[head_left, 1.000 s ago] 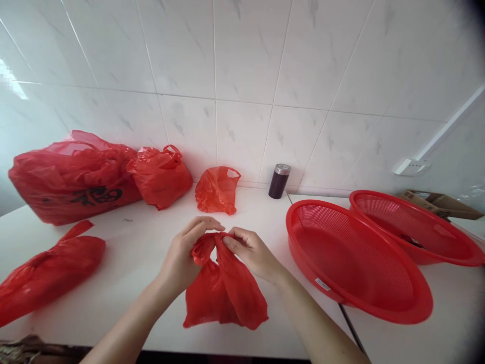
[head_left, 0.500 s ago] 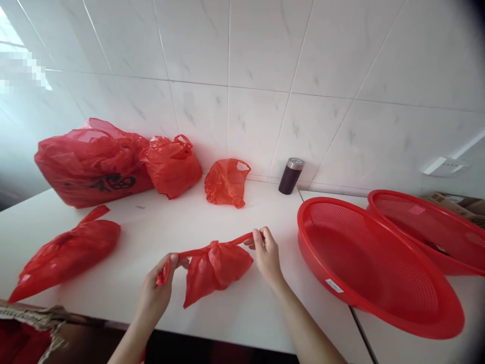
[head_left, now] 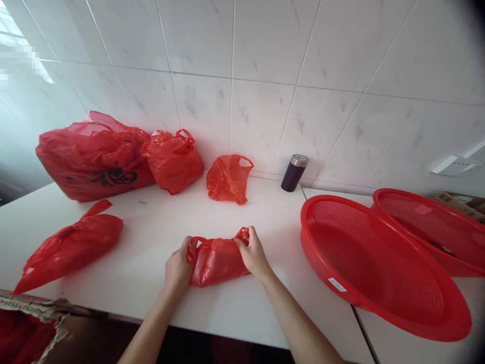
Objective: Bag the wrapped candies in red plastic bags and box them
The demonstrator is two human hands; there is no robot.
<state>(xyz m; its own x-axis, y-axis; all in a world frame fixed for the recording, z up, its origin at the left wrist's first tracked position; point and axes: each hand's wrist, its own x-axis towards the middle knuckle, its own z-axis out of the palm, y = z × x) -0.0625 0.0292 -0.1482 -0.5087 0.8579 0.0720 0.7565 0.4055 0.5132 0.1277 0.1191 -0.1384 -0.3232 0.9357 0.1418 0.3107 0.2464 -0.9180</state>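
A small filled red plastic bag [head_left: 219, 263] rests at the front middle of the white table, bunched into a rounded bundle. My left hand [head_left: 179, 264] is closed on its left end, with a loop of the bag's handle by the fingers. On the opposite end my right hand [head_left: 253, 254] pinches the other handle, thumb lying against the bag. What is inside the bag cannot be made out through the plastic.
Behind stand a large red bag [head_left: 87, 162], a medium red bag [head_left: 174, 164], a crumpled red bag [head_left: 227, 179] and a dark flask [head_left: 293, 174]. Another tied bag [head_left: 76, 253] lies left. Two red baskets [head_left: 364, 263] are right; a torn carton [head_left: 56, 313] is front left.
Both hands have come closer together, the left moving right and up. The bag's handles, stretched out sideways before, are now gathered in against the bundle, which looks rounder.
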